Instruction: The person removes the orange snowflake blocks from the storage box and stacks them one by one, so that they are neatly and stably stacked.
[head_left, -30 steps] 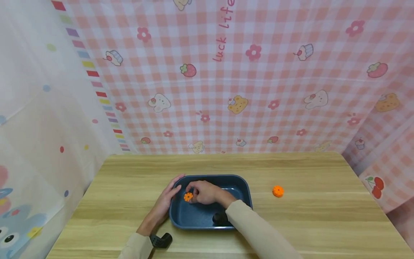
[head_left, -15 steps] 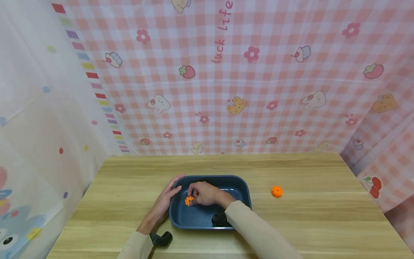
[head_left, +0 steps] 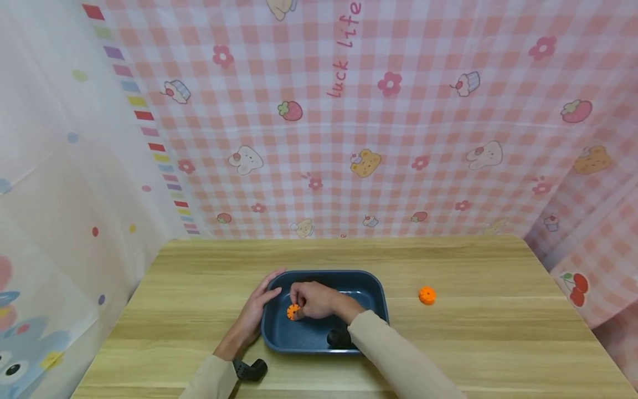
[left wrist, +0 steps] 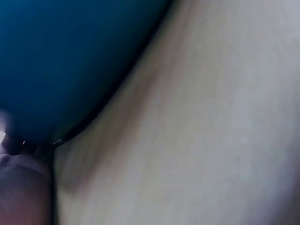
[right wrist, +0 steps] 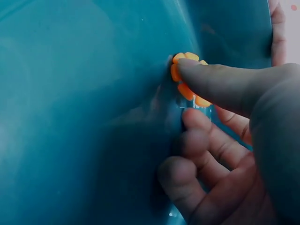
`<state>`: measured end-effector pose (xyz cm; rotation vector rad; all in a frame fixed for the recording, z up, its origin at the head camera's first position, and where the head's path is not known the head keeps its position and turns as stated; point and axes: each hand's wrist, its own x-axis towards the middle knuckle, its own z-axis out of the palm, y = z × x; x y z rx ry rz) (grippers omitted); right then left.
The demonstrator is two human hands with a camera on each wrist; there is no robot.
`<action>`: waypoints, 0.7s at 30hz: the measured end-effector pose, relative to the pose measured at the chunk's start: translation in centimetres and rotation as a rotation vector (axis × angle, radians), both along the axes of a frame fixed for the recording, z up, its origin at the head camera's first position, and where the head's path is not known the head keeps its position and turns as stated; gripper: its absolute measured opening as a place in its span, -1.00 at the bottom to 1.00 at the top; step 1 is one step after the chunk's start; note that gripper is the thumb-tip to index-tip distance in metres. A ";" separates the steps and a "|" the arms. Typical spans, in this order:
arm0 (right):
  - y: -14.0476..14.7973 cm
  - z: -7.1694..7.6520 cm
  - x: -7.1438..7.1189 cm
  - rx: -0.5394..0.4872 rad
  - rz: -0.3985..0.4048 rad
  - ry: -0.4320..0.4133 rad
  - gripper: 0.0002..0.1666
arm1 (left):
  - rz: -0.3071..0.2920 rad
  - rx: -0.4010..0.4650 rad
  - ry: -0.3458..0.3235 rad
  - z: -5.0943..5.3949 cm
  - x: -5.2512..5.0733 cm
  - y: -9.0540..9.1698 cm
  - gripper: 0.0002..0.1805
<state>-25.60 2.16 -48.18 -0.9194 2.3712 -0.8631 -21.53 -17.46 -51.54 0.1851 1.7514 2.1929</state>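
Observation:
A dark blue rectangular basin (head_left: 299, 336) sits on the table. My left hand (head_left: 255, 307) grips its left rim, thumb over the inside and fingers along the outer wall. In the left wrist view, the basin's wall (left wrist: 75, 61) fills the upper left, blurred. Inside the basin, my right hand (head_left: 318, 300) pinches an orange notched disc (head_left: 292, 312) by its edge. In the right wrist view, the thumb lies over the disc (right wrist: 185, 90), whose rounded segments look like petals; part of it is hidden. The other right fingers are bent below it.
A second orange notched piece (head_left: 427, 295), perhaps a stack, lies on the wooden table (head_left: 478, 343) right of the basin. Black wrist cameras (head_left: 252, 370) jut from both wrists. Checked pink cloth (head_left: 324, 133) hangs behind, pale cloth (head_left: 75, 194) at left.
The disc in my right hand has moved slightly toward the near side of the basin and a little right. My left hand keeps its place on the rim.

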 end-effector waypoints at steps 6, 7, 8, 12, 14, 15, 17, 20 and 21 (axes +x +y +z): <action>0.1 0.4 0.2 -0.004 -0.009 0.007 -0.71 | 0.034 0.003 -0.008 -0.2 0.0 0.0 -0.41; 0.1 0.5 0.2 -0.003 -0.014 0.007 -0.71 | 0.040 0.000 -0.008 -0.2 0.0 0.1 -0.40; 0.2 0.6 0.3 -0.006 -0.021 0.004 -0.72 | 0.045 -0.002 -0.009 -0.2 0.0 0.1 -0.40; 0.4 1.2 0.5 -0.035 -0.068 -0.068 -0.75 | 0.065 -0.029 -0.008 -0.2 0.1 0.2 -0.40; 0.5 1.6 0.6 -0.065 -0.087 -0.115 -0.77 | 0.064 -0.040 -0.001 -0.2 0.1 0.2 -0.40; 0.5 1.8 0.7 -0.080 -0.092 -0.135 -0.78 | 0.065 -0.046 0.002 -0.2 0.1 0.2 -0.40; 0.8 2.3 0.8 -0.110 -0.092 -0.156 -0.78 | 0.062 -0.049 0.010 -0.3 0.1 0.2 -0.39; 1.3 3.0 1.0 -0.158 -0.094 -0.195 -0.76 | 0.066 -0.058 0.017 -0.3 0.0 0.2 -0.39; 1.5 3.2 1.1 -0.172 -0.095 -0.206 -0.74 | 0.068 -0.060 0.019 -0.4 -0.1 0.2 -0.38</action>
